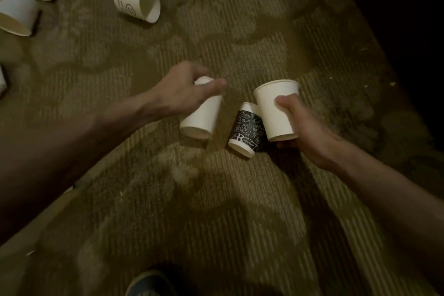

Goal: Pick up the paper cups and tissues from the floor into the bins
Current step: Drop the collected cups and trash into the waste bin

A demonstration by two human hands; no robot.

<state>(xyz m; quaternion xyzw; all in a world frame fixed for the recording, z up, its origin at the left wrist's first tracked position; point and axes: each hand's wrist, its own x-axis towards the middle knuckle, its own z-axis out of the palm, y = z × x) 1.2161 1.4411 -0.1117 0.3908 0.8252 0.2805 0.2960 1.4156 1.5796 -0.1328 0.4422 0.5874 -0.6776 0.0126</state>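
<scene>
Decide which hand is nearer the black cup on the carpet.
Right. The right hand, gripping a white cup, is just right of the black cup. The left hand, gripping another white cup, is farther off, up-left of it.

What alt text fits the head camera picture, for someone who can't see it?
A person's left hand grips a white paper cup and the right hand grips a second white cup, with a black printed cup lying between them on the carpet. More paper cups lie scattered at upper left.
</scene>
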